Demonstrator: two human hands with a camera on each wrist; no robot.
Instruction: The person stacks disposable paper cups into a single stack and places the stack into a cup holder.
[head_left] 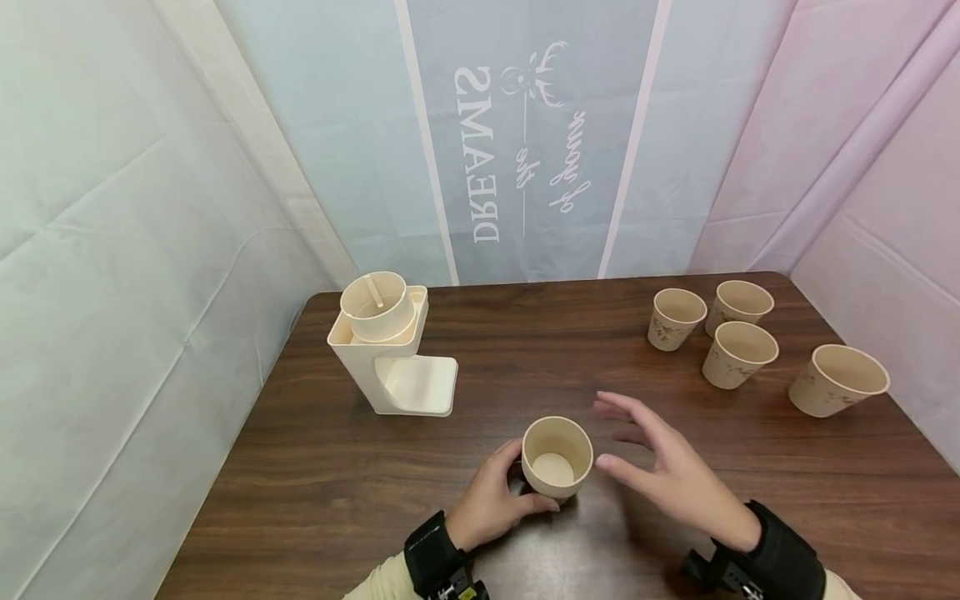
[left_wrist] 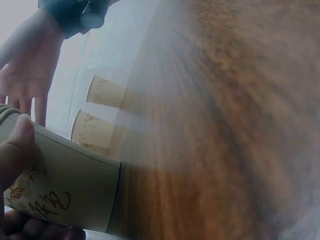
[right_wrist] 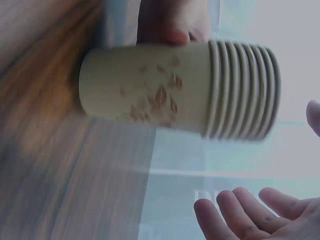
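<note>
My left hand (head_left: 491, 502) grips a stack of nested paper cups (right_wrist: 165, 92), thumb and fingers around its side, near the front of the table. The cups are cream with brown leaf prints, and several rims lie one over another at the top. In the head view I look down into the top cup (head_left: 557, 460). The base of the stack is at the wood surface in the left wrist view. To the right of it, my right hand (head_left: 678, 483) is apart from the cups, fingers extended and thumb spread, with nothing in it.
A cream cup dispenser (head_left: 360, 367) with a round top holder (head_left: 378, 308) and a flat foot (head_left: 427, 385) stands at the back left of the brown table (head_left: 337, 492). Single paper cups stand to the right: a small one (head_left: 670, 329), two behind and beside it, and a wider cup (head_left: 828, 392).
</note>
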